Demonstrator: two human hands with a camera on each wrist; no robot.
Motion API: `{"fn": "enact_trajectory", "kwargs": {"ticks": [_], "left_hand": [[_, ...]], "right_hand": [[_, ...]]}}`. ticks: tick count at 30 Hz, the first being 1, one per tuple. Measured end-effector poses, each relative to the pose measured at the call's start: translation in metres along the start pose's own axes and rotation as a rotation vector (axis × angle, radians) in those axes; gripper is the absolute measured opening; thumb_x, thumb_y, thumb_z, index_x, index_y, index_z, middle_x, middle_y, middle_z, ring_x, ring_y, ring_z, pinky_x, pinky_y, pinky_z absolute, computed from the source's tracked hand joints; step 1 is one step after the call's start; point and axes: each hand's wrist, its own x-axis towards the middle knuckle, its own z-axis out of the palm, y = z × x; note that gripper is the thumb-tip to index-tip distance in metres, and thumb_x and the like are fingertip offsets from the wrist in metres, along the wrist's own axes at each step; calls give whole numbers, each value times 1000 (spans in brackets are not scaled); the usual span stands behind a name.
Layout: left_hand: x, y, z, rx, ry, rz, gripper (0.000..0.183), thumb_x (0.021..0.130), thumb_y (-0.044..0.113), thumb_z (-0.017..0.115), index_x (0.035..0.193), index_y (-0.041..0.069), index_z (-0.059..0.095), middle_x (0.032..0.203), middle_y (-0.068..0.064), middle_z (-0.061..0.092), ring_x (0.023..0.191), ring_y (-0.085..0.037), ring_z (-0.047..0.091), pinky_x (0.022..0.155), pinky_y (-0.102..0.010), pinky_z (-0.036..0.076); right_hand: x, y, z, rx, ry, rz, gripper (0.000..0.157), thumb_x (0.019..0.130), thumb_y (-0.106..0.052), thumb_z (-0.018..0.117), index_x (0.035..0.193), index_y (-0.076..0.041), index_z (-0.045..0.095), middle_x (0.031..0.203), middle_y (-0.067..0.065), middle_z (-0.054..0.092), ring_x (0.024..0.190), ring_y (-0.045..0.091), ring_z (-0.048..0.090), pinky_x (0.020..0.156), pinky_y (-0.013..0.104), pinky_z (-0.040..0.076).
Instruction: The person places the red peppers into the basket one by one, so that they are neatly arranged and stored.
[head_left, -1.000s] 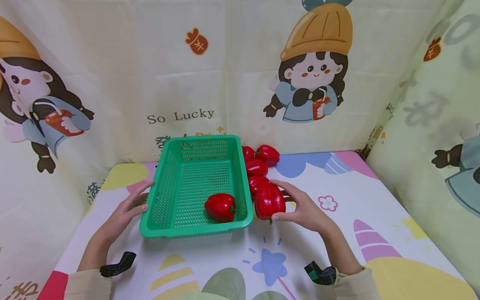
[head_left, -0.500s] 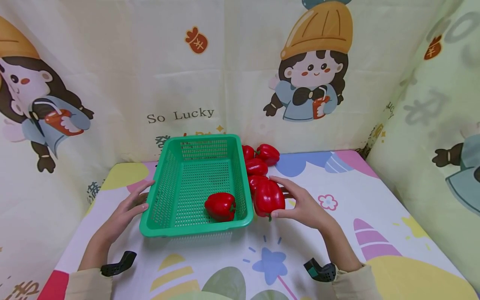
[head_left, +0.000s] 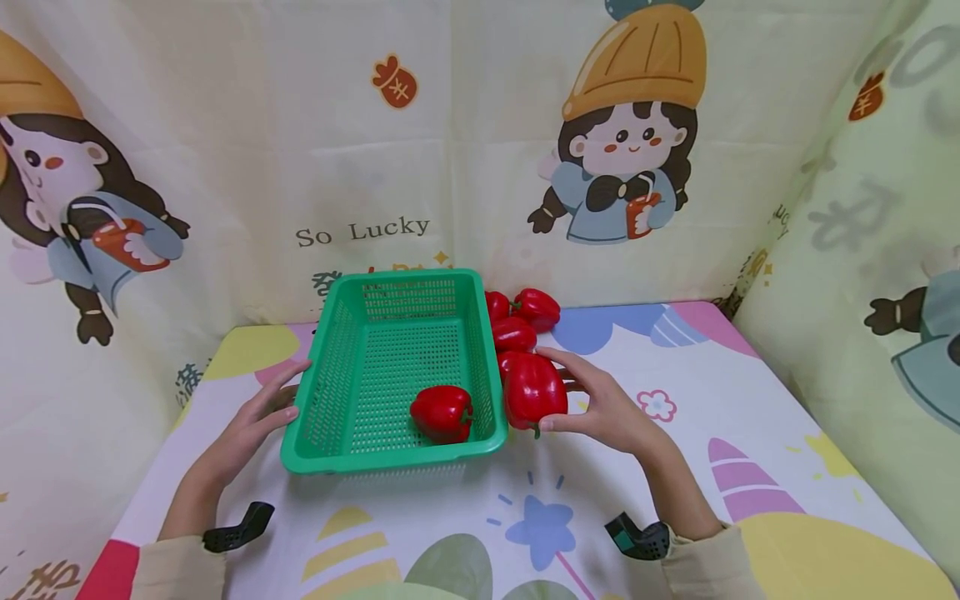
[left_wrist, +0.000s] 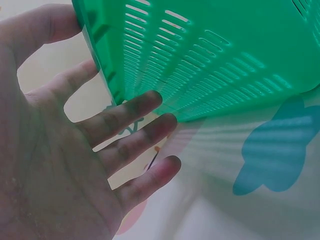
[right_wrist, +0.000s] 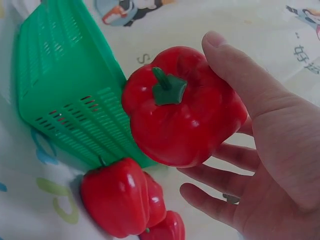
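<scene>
clasped by the right hand (head_left: 611, 413), a red, lobed, plastic-looking bell pepper (head_left: 533, 388) sits right of the head view's centre; likely light, stiff, slippery, best held round its lobes.

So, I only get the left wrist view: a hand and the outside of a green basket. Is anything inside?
Observer: Yes. The head view shows one red pepper lying in the green basket, toward its near right corner.

Visitor: And what's the other hand up to?

Observer: The right hand holds a second pepper, just outside the basket's right side.

Visitor: Are those two the only ones?

Observer: No, at least four more peppers lie on the table along that side, one partly hidden behind the held one.
</scene>
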Motion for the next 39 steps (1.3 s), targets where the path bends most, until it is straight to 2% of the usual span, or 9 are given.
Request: {"fn": "enact_trajectory", "kwargs": {"ticks": [7,16,22,25,29,31,33,36,39], "left_hand": [[0,-1,0,4,1,-6,60,100,28,44,155,30,20,161,3,22,134,-7,35,98,-79,26],[0,0,1,1,-2,2,60,100,27,44,155,29,19,160,3,23,124,11,32,98,-79,26],[0,0,0,-1,-3,2,60,100,27,43,155,29,20,160,5,24,122,13,32,97,-79,26],[0,-1,0,5,-1,-1,60,100,27,44,155,30,20,160,5,22,130,2,34,98,-79,26],[0,-2,1,16,4,-3,61,100,28,44,155,31,19,161,6,20,140,-30,33,98,-79,26],[0,-2,1,19,5,-3,61,100,28,44,155,32,19,161,6,20,140,-38,31,98,-79,26],[0,-2,1,18,5,-3,61,100,27,44,155,32,19,161,5,20,139,-36,32,98,-79,26],[0,-1,0,17,4,-3,60,100,27,44,155,32,19,161,2,21,138,-27,35,97,-79,26],[0,-1,0,16,3,-2,60,100,27,43,155,32,19,161,1,20,138,-30,34,97,-79,27]], "right_hand": [[4,-5,2,22,-11,-16,88,72,-27,84,147,-23,38,140,8,48,122,32,52,80,30,59],[10,-11,5,48,-29,-25,88,74,-29,83,149,-22,37,141,5,48,124,32,50,82,29,58],[14,-12,8,39,-31,-26,87,74,-29,83,148,-23,38,141,7,48,124,32,50,82,31,59],[16,-14,9,39,-31,-23,86,74,-29,83,148,-24,38,141,7,48,124,31,51,82,31,59],[18,-17,10,42,-35,-27,86,73,-28,83,147,-25,39,140,6,49,124,30,52,82,31,59],[20,-18,11,47,-38,-32,86,73,-29,83,147,-27,39,140,5,49,123,29,52,83,31,59],[21,-19,13,51,-42,-36,85,73,-30,83,146,-29,39,139,4,50,123,29,52,83,31,58],[23,-19,15,59,-48,-48,84,74,-32,83,146,-31,39,137,3,51,123,30,53,84,30,58],[24,-20,16,69,-53,-57,83,75,-33,82,146,-32,39,136,2,52,122,30,53,84,29,58]]}}
